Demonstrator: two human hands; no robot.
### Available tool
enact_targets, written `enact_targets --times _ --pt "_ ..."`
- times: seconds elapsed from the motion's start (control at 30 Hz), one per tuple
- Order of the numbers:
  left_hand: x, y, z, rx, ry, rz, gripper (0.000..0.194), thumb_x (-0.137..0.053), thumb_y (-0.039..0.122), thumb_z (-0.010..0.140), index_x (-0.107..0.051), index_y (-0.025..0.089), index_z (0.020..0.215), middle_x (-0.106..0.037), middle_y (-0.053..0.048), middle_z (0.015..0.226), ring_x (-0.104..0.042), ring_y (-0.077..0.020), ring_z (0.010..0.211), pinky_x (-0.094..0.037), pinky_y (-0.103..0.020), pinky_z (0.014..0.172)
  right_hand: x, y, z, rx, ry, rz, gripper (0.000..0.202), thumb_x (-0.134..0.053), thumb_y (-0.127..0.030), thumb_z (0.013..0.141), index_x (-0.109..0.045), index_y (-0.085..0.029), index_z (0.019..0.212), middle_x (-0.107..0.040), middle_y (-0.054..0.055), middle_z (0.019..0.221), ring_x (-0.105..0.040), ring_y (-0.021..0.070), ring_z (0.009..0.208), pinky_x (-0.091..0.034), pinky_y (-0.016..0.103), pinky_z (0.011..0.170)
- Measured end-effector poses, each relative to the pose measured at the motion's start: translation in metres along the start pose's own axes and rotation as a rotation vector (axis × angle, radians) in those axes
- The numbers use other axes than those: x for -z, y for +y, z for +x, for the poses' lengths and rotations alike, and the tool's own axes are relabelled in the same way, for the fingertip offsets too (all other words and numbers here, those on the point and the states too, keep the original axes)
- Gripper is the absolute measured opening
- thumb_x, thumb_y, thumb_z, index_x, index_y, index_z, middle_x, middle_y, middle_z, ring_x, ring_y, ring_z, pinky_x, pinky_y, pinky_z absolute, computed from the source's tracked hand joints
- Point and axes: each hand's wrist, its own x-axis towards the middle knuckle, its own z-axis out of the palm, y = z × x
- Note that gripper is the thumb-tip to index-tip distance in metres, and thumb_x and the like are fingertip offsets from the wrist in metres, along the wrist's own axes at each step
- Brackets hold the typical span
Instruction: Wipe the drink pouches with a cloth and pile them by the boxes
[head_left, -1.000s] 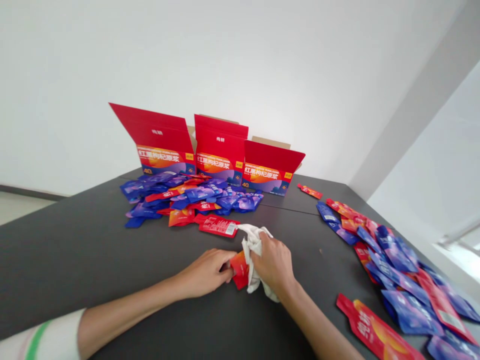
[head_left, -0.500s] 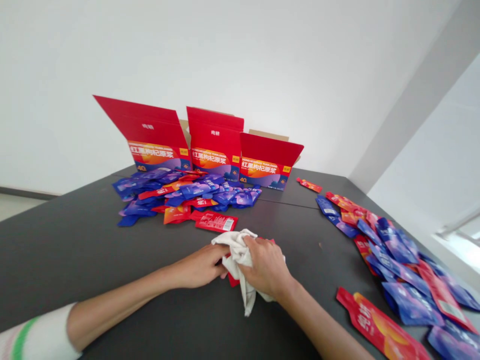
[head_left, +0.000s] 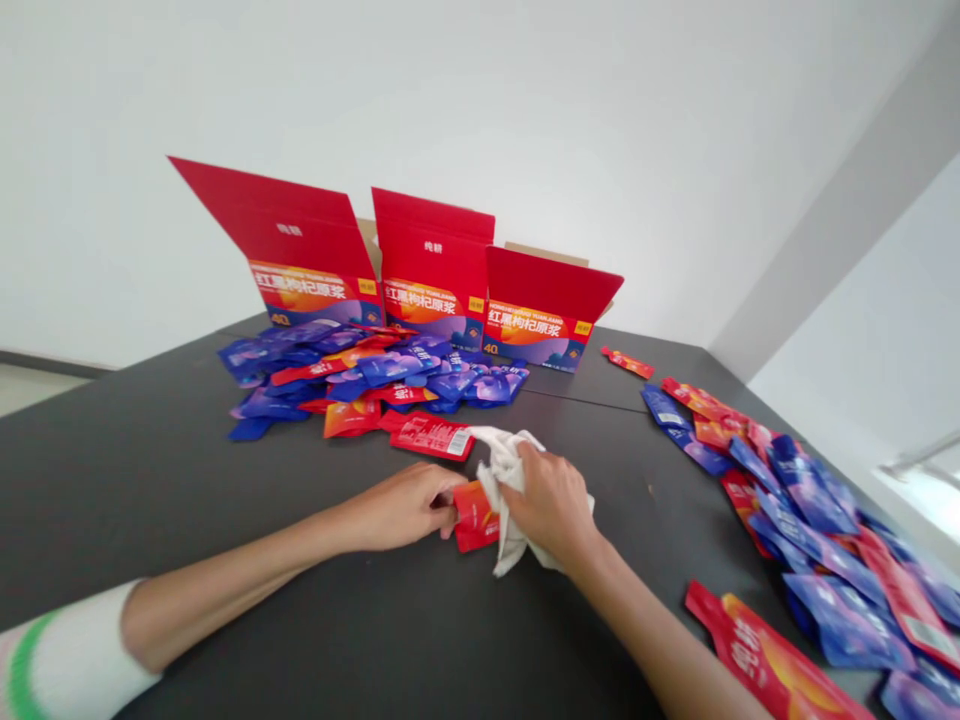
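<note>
My left hand pinches the left edge of a red-orange pouch lying on the dark table. My right hand is closed around a bunched white cloth and presses it onto the right part of that pouch. Most of the pouch is hidden under the cloth and my right hand. A flat red pouch with a white label lies just beyond the cloth.
A heap of blue and red pouches lies at the back centre, in front of three open red boxes. More pouches spread along the right side, with one large red pouch near my right forearm.
My right hand slid the cloth left over the pouch, then back right, so the pouch's left part shows again. My left hand kept its hold. The camera shifted slightly.
</note>
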Motion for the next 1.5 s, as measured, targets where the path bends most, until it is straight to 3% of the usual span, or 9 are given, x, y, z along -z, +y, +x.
enact_targets --times 0.1,0.23,0.4,0.53,0.87,1.0,1.17,1.3,1.5 --pt "-0.001 -0.002 0.000 0.008 0.019 0.022 0.017 -0.046 0.012 0.072 -0.062 0.018 0.073 -0.063 0.003 0.067 -0.058 -0.0113 0.063 -0.038 -0.018 0.061 -0.001 -0.004 -0.003 0.125 0.004 0.026 0.028 -0.050 -0.040 0.078 -0.052 -0.024 0.100 -0.065 0.004 0.089 -0.061 0.0215 0.081 -0.038 0.028 0.069" --pt "0.000 -0.003 0.000 0.038 0.034 0.037 0.017 -0.045 0.015 0.075 -0.061 0.018 0.074 -0.062 0.003 0.064 -0.056 -0.0113 0.059 -0.037 -0.018 0.057 0.000 -0.003 -0.002 -0.069 -0.016 -0.061 0.024 -0.045 -0.037 0.082 -0.054 -0.021 0.097 -0.065 0.007 0.084 -0.062 0.0219 0.078 -0.038 0.029 0.069" --pt "0.000 -0.007 0.002 0.001 0.021 0.002 0.016 -0.046 0.010 0.068 -0.060 0.016 0.070 -0.063 0.002 0.068 -0.057 -0.0128 0.066 -0.039 -0.019 0.063 -0.002 -0.011 -0.010 0.154 0.016 0.042 0.028 -0.053 -0.037 0.074 -0.051 -0.024 0.099 -0.065 0.003 0.090 -0.060 0.0213 0.082 -0.038 0.027 0.068" --pt "0.000 -0.006 0.001 -0.017 -0.003 -0.016 0.018 -0.042 0.010 0.072 -0.058 0.017 0.072 -0.061 0.002 0.065 -0.055 -0.0114 0.060 -0.038 -0.019 0.059 -0.001 -0.009 -0.011 -0.045 -0.017 -0.053 0.023 -0.046 -0.033 0.079 -0.054 -0.022 0.097 -0.066 0.006 0.084 -0.061 0.0226 0.077 -0.038 0.029 0.067" --pt "-0.001 -0.008 0.002 -0.030 -0.002 -0.015 0.018 -0.042 0.009 0.072 -0.058 0.017 0.072 -0.060 0.002 0.064 -0.054 -0.0109 0.060 -0.037 -0.018 0.058 0.002 -0.008 -0.009 -0.037 -0.030 -0.068 0.022 -0.045 -0.034 0.080 -0.054 -0.021 0.096 -0.065 0.007 0.084 -0.062 0.0229 0.079 -0.038 0.031 0.071" --pt "-0.001 -0.007 0.002 -0.024 -0.005 -0.029 0.016 -0.043 0.007 0.069 -0.056 0.016 0.068 -0.060 0.002 0.064 -0.055 -0.0111 0.061 -0.038 -0.018 0.059 0.000 -0.008 -0.009 0.140 -0.021 0.014 0.026 -0.050 -0.039 0.077 -0.052 -0.024 0.098 -0.066 0.004 0.089 -0.061 0.0223 0.082 -0.039 0.030 0.070" --pt "-0.002 -0.006 0.001 -0.018 0.011 -0.011 0.015 -0.042 0.012 0.074 -0.057 0.017 0.073 -0.059 0.003 0.063 -0.054 -0.0110 0.059 -0.036 -0.019 0.057 0.003 -0.009 -0.010 -0.036 -0.028 -0.070 0.022 -0.046 -0.033 0.079 -0.054 -0.021 0.096 -0.066 0.007 0.084 -0.062 0.0238 0.079 -0.040 0.032 0.072" --pt "-0.003 -0.004 0.000 -0.025 0.028 -0.001 0.014 -0.043 0.010 0.070 -0.056 0.016 0.068 -0.058 0.002 0.064 -0.054 -0.0118 0.062 -0.037 -0.020 0.060 0.004 -0.014 -0.015 0.124 -0.053 0.019 0.026 -0.052 -0.037 0.076 -0.054 -0.024 0.099 -0.066 0.005 0.089 -0.062 0.0230 0.083 -0.040 0.030 0.072" --pt "0.001 0.004 -0.003 0.006 0.092 0.106 0.015 -0.045 0.020 0.081 -0.057 0.017 0.074 -0.059 0.002 0.065 -0.054 -0.0122 0.060 -0.036 -0.021 0.057 0.007 0.016 -0.002 -0.164 -0.070 -0.088 0.028 -0.043 -0.036 0.083 -0.056 -0.019 0.101 -0.066 0.011 0.087 -0.063 0.0261 0.081 -0.041 0.033 0.069"
